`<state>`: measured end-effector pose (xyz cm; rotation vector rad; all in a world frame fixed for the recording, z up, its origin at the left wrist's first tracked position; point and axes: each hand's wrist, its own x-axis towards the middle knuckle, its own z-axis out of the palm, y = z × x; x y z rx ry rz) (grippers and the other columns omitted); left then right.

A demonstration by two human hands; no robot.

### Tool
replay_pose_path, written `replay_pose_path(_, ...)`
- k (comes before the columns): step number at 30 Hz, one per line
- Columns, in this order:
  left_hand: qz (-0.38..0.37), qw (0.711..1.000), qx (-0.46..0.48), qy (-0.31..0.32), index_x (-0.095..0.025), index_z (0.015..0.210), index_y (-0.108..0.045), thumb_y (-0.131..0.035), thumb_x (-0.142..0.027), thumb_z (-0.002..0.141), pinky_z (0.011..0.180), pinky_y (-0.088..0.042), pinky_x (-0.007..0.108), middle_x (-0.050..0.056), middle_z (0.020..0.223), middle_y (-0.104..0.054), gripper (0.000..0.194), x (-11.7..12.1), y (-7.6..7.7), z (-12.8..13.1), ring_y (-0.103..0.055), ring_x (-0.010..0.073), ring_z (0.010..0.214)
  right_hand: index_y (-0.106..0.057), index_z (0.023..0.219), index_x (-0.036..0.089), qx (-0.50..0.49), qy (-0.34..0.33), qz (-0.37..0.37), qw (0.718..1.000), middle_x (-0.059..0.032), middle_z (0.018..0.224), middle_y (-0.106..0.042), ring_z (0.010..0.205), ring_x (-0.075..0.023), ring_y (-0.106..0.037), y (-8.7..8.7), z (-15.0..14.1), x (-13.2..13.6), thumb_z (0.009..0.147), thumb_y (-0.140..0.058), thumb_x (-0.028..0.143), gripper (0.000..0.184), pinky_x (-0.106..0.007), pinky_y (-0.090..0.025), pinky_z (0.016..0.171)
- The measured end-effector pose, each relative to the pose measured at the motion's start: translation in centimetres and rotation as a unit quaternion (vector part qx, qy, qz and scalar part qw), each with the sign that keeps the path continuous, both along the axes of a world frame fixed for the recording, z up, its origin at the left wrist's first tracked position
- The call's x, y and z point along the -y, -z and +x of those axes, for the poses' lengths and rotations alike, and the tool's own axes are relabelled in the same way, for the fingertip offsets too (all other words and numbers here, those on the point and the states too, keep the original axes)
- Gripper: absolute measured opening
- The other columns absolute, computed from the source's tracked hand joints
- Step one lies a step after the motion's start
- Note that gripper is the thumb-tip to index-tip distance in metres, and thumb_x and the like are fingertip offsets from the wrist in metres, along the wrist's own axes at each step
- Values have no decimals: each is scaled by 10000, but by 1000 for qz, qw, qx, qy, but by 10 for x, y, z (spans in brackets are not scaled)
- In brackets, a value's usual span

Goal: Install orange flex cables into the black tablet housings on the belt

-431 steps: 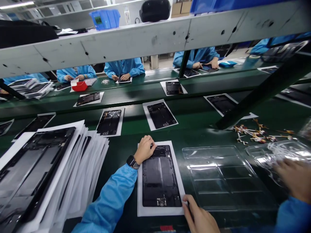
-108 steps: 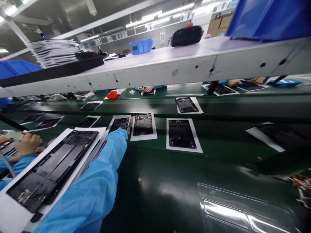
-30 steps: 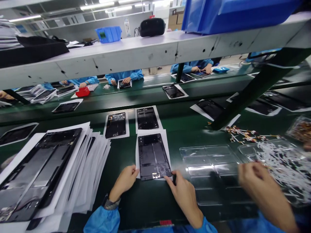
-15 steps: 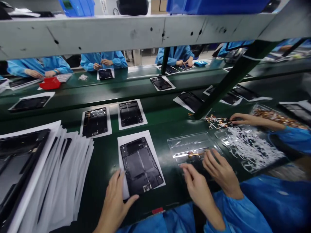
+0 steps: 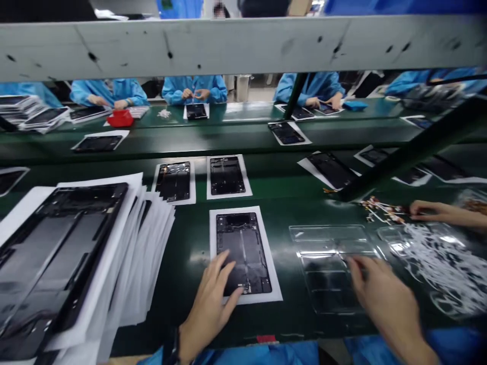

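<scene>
An opened black tablet [image 5: 243,248] lies on a white paper sheet [image 5: 272,274], its inner parts facing up. My left hand [image 5: 211,304] rests on its lower left edge with fingers and thumb apart; it presses flat and does not grasp. My right hand [image 5: 388,299] is over the right part of a clear plastic tray [image 5: 315,233], thumb and fingers drawn together in a pinch. Motion blur hides what is between those fingertips.
A tall stack of tablets with paper sheets [image 5: 140,268] stands at left. More tablets [image 5: 226,175] lie ahead. At right, a co-worker's hand [image 5: 437,210] is near small cables [image 5: 382,208] and white strips [image 5: 437,258]. A green post [image 5: 411,147] slants across; a shelf beam [image 5: 236,48] crosses above.
The view has swung left. My left hand has slid farther onto the tablet. Another hand has left the clear tray, and the gold-coloured part seen in it no longer shows.
</scene>
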<state>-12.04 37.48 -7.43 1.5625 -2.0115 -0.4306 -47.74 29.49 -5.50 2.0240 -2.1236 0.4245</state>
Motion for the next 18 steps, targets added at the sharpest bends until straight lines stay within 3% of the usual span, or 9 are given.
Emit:
replay_pose_path(2, 13, 996, -80, 48, -217, 1441, -330, -596, -361, 912, 1147, -342, 458, 126, 1514, -331, 610, 13, -21, -19, -307, 258, 1418, -637, 912, 219, 71, -76, -15, 994, -82, 871, -669, 547, -167, -543, -29, 17, -10, 903, -427, 548, 390, -306, -363, 511)
replay_pose_path(5, 82, 971, -207, 82, -217, 1491, -236, -754, -456, 765, 1092, -419, 389, 122, 1416, -466, 924, 34, -38, -48, -457, 251, 1314, -669, 950, 242, 246, -217, 94, 940, 6, 583, -575, 442, -130, -476, -57, 71, -4, 870, -531, 532, 331, -272, -390, 485)
replay_pose_path(7, 133, 954, -261, 69, -221, 1442, -294, -743, -348, 782, 906, -526, 304, 63, 1137, -645, 807, 45, -35, -57, -636, 193, 1032, -676, 920, 219, 298, -256, 179, 902, 9, 571, -584, 468, -128, -508, -60, 117, 18, 896, -504, 461, 298, -267, -413, 518)
replay_pose_path(10, 123, 966, -226, -2, -205, 1377, -349, -573, -168, 866, 674, -503, 248, -21, 794, -651, 560, 56, -12, -46, -634, 137, 689, -677, 852, 170, 386, -297, 251, 837, -35, 733, -681, 654, -150, -623, -48, 174, 65, 877, -536, 384, 257, -250, -465, 616)
replay_pose_path(13, 28, 992, -80, -94, -168, 1408, -337, -488, -144, 909, 664, -475, 282, 23, 857, -663, 521, 60, 13, -13, -634, 169, 725, -685, 817, 128, 403, -323, 318, 795, -59, 763, -695, 702, -151, -628, -27, 208, 104, 822, -589, 294, 191, -242, -469, 660)
replay_pose_path(15, -35, 993, 18, -115, -157, 1320, -448, -454, -123, 926, 675, -470, 309, 54, 899, -668, 395, 60, 25, 7, -637, 193, 763, -684, 829, 108, 393, -333, 355, 780, -61, 731, -686, 670, -140, -612, -13, 222, 121, 806, -596, 260, 177, -232, -452, 628)
replay_pose_path(18, -103, 983, 119, -95, -154, 1108, -575, -437, -94, 935, 686, -463, 340, 50, 847, -653, 229, 60, 31, 27, -617, 205, 748, -672, 861, 94, 365, -335, 368, 787, -49, 684, -669, 619, -126, -587, 5, 238, 137, 795, -590, 210, 157, -216, -420, 576)
